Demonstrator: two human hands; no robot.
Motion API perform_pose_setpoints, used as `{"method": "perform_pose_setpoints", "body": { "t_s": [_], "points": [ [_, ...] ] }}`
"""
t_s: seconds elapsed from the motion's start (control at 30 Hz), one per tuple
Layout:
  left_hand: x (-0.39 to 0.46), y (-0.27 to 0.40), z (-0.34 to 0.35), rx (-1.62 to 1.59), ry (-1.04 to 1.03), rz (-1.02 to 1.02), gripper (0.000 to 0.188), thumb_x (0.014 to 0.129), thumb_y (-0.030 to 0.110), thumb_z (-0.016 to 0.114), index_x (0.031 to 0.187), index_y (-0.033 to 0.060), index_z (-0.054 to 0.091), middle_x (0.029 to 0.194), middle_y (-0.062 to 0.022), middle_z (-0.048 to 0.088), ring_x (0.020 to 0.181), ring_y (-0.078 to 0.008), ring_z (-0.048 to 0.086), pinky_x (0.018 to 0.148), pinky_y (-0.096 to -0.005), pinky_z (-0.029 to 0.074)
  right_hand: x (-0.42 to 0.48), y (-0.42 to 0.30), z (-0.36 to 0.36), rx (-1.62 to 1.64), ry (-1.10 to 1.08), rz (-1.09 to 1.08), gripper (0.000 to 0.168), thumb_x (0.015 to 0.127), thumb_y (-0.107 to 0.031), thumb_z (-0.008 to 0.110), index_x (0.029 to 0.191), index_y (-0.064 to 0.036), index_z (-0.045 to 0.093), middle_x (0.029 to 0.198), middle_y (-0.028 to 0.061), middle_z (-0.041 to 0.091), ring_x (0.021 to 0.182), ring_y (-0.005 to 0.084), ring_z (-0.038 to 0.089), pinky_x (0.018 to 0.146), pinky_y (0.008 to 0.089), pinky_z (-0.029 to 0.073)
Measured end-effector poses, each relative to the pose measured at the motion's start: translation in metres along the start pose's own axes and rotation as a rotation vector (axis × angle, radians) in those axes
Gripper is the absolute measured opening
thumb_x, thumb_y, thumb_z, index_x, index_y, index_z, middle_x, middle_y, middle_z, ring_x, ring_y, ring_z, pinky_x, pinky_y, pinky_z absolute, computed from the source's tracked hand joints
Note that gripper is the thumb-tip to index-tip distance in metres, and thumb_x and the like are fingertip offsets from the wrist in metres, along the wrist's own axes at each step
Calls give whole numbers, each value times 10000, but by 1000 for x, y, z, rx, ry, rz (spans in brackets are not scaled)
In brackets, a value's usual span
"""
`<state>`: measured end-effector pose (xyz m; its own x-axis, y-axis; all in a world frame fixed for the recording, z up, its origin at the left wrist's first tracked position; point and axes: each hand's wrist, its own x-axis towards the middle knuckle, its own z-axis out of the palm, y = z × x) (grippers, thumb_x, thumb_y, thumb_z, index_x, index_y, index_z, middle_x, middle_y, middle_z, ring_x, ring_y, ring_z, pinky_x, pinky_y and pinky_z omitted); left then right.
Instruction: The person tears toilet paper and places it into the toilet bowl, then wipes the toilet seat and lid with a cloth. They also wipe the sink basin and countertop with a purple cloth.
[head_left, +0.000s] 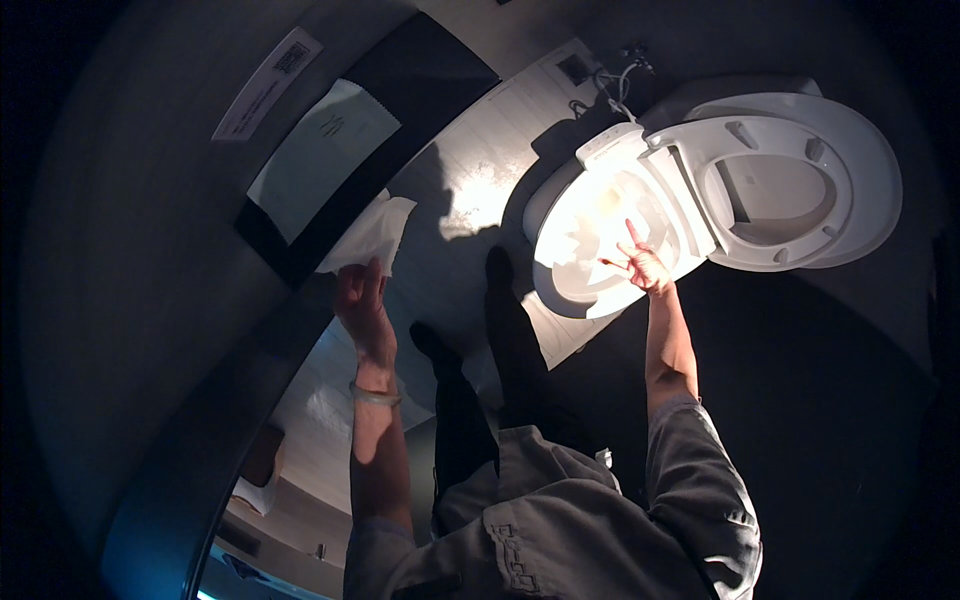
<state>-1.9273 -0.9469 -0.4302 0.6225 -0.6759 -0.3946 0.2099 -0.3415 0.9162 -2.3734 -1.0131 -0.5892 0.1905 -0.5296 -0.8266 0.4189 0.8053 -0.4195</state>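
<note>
My left hand (361, 300) pinches a sheet of white tissue paper (373, 234) between thumb and fingers, beside the edge of a dark wall-side box or panel (427, 56). Whether the sheet is still attached there I cannot tell. Over the bowl of a white toilet (571, 289), my right hand (643, 268) reaches with its fingers spread, and I see nothing in it. The toilet seat (814, 217) and the lid (877, 172) behind it are both raised. Strong glare in the bowl hides part of its inside.
A pale green sheet with a zigzag edge (324, 161) lies on the dark box. Above it, a label strip (266, 86) bears writing. A white hose (624, 86) runs to the control panel (611, 144) at the toilet's side. My legs stand on the tiled floor (480, 150) before the toilet.
</note>
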Motion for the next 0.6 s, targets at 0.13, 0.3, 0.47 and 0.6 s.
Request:
{"method": "perform_pose_setpoints", "body": {
  "t_s": [0.13,0.3,0.47,0.6],
  "points": [
    [2,-10,-8,148,12,92,279,898,279,645,775,36,584,771,-13,586,756,-89,493,732,-251,390,15,22,31,-1443,539,-279,137,882,-72,634,1003,-74,698,919,58,700,877,153,654,727,241,506],
    [2,-24,-1,-18,-15,0,235,861,201,692,736,33,586,675,28,516,671,-63,427,652,-238,358,-52,38,258,-884,-128,-909,193,830,8,636,1012,-32,686,797,44,571,667,115,517,614,223,419],
    [3,-40,-10,-6,-95,-24,208,850,176,704,756,26,595,696,33,521,682,-55,427,657,-226,356,-58,67,369,-867,-82,-782,206,846,-138,679,988,11,681,659,-4,534,625,69,496,582,230,422],
    [5,-52,-28,-5,-114,-34,184,834,186,721,819,24,635,754,22,569,714,-62,477,673,-229,389,-55,72,387,-732,-167,-440,259,806,-255,723,873,-7,694,585,32,531,576,75,474,531,266,405]
  ]
}}
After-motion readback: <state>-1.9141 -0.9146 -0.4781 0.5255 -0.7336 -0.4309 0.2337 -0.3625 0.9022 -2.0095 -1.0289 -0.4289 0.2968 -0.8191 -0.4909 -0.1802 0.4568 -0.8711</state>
